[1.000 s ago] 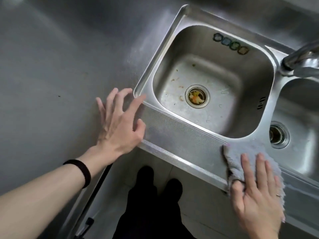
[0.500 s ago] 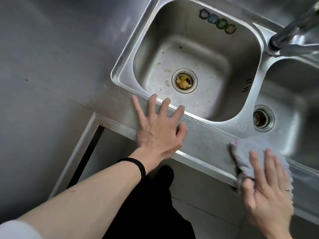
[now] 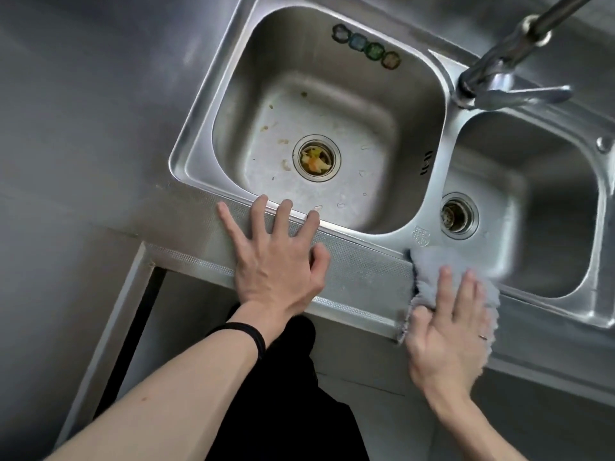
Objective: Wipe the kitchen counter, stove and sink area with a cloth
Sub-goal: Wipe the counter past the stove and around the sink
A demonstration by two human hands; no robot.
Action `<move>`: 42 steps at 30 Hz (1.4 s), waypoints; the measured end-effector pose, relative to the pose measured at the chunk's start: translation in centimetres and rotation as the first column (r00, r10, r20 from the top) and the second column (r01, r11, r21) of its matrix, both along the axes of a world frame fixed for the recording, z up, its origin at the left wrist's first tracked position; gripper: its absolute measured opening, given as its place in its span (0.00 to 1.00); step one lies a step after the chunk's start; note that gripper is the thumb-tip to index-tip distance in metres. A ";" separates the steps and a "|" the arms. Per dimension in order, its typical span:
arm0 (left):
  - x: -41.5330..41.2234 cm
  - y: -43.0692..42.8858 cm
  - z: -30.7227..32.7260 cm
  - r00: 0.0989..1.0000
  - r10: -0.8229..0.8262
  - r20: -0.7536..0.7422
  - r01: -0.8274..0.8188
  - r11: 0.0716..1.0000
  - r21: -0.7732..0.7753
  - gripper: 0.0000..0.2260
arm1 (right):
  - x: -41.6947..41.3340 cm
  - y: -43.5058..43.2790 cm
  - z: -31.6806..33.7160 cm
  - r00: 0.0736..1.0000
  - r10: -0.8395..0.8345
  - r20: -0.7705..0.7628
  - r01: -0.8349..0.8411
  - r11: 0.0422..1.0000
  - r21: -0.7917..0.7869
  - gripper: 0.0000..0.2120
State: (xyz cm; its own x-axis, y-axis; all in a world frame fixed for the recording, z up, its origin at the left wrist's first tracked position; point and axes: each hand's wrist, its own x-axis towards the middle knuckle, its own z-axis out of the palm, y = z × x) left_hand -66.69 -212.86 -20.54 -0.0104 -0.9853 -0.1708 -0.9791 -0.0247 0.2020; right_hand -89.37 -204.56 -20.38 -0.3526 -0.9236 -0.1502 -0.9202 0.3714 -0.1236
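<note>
so the left hand (image 3: 276,264) is flat on the textured front ledge (image 3: 366,271) of the sink (image 3: 181,161), fingers (image 3: 258,216) spread wide and straight, holding nothing. the fingertips land right on the near rim of the left basin (image 3: 332,104), and the thumb sticks out to the right along the ledge. black band (image 3: 248,334) round that wrist

right hand (image 3: 449,331) presses flat on the grey cloth (image 3: 429,266), fingers (image 3: 442,287) straight and fairly close together, not curled round it. the thumb lies along the cloth's left edge, where it droops a bit over the front lip. thin ring (image 3: 482,337) on one finger. the cloth pokes out ahead of those fingertips, on the front strip where the two basins meet, its far edge just beside the right basin (image 3: 549,211)

beyond the left fingertips is the left drain (image 3: 316,158) with food scraps in it, plus a few bits and water drops around it, and four little coloured stickers (image 3: 366,49) on the far wall. the right drain (image 3: 458,216) is just past the cloth's tip. the faucet (image 3: 499,71) is well beyond both hands, behind the divider. plain steel counter (image 3: 83,128) runs off to the left of the left hand, with dark trousers (image 3: 283,410) down between the arms
</note>
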 end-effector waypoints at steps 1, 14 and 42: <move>0.0 0.0 0.0 1.000 -0.004 0.000 0.004 1.000 0.005 0.22 | 2.1 -0.2 -0.2 0.999 0.044 0.014 -0.044 0.999 -0.007 0.36; 0.0 0.2 -0.3 0.998 -0.045 0.049 0.047 0.999 -0.027 0.22 | 6.4 -1.4 -0.9 0.941 0.333 0.064 -0.326 0.940 -0.100 0.34; -0.5 0.4 -0.9 0.996 0.037 0.079 -0.031 0.996 -0.083 0.21 | -0.2 -2.0 -1.1 0.846 0.523 0.107 -0.520 0.852 -0.060 0.36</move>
